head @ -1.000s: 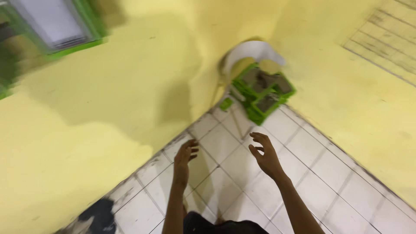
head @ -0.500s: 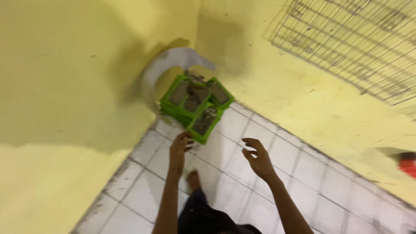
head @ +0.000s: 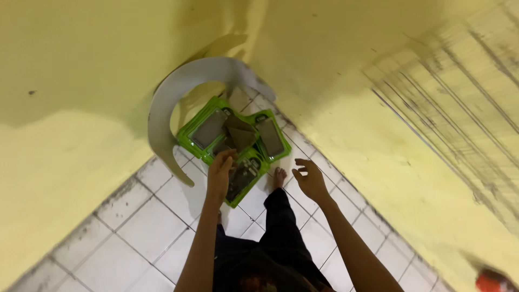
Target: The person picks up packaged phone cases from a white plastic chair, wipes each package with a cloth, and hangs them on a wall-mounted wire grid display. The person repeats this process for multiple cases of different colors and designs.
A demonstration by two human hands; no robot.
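Note:
A pile of green-framed flat packages (head: 238,143) lies on a white plastic chair (head: 178,92) in the corner of yellow walls. My left hand (head: 220,173) reaches over the nearest package, its fingertips touching the pile's edge. My right hand (head: 310,178) hovers to the right of the pile with its fingers apart and nothing in it. My bare foot (head: 279,176) and dark trousers show below the chair.
White floor tiles (head: 135,227) with dark grout run between two yellow walls. A wire grille (head: 459,97) hangs on the right wall. A red object (head: 494,282) sits at the bottom right corner.
The view has closed in on the corner chair. Both hands have moved forward, and the left hand now touches the green packages.

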